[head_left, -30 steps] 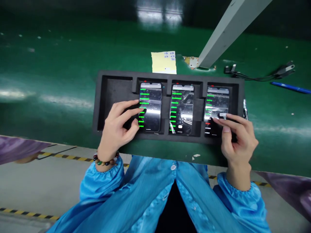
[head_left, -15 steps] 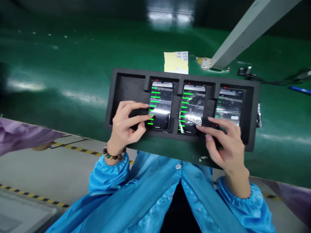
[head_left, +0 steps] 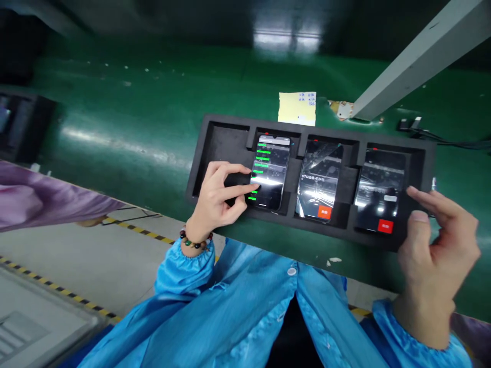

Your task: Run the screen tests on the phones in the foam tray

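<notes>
A black foam tray (head_left: pixel 218 140) lies on the green belt and holds three phones in slots. My left hand (head_left: pixel 218 197) rests on the tray, with its index finger and thumb touching the lower left part of the left phone (head_left: pixel 270 171), whose screen shows green lines. The middle phone (head_left: pixel 320 179) and the right phone (head_left: pixel 381 189) show dark screens, each with a red button. My right hand (head_left: pixel 435 245) hovers off the tray's right end, fingers loosely curled and apart, holding nothing.
A yellow note (head_left: pixel 297 108) lies behind the tray. A grey metal post (head_left: pixel 418 56) slants up at the right, with cables (head_left: pixel 429 134) near its foot. A purple sleeve (head_left: pixel 42 197) of another person shows at the left. The tray's leftmost slot holds nothing.
My right hand left the phones and pulled back to the right of the tray. The middle and right screens changed from green lists to dark screens with red buttons. The view shifted left.
</notes>
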`<state>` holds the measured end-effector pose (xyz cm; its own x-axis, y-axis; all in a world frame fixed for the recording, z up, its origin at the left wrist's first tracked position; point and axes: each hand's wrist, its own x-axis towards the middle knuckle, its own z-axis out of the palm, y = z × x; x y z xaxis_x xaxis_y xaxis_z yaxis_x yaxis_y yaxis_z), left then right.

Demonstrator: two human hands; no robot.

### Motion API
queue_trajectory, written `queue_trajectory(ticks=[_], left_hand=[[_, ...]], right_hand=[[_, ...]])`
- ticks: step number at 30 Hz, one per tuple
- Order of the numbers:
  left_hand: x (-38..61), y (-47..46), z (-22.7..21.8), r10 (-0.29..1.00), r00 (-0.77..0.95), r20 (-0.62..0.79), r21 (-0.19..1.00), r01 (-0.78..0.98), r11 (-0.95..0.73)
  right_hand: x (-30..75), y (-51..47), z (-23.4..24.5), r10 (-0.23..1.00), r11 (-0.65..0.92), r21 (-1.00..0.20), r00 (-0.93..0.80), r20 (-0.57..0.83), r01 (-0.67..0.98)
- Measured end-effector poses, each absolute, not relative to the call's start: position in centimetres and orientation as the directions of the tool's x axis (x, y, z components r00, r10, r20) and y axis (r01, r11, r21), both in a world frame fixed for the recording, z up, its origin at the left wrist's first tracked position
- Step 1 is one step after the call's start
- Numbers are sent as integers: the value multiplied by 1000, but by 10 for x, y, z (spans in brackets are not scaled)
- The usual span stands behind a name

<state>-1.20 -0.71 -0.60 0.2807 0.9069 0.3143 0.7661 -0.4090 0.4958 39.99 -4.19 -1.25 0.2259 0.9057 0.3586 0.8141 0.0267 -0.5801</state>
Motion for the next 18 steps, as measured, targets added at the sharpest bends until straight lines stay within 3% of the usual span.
queue_trajectory(ticks=[6,11,18], left_hand=[[-10,-4,-5,892,333,306,520,726,-450],[-11,-5,-4,902,298,313,507,751,-424],[-10,-2,-2,914,353,202,493,769,-406]], right_hand=[[403,-40,-17,944,-63,-549,228,239,834],[402,-38,-18,945,-54,-539,218,245,840],[403,-37,-22,944,-25,-543,199,264,840]])
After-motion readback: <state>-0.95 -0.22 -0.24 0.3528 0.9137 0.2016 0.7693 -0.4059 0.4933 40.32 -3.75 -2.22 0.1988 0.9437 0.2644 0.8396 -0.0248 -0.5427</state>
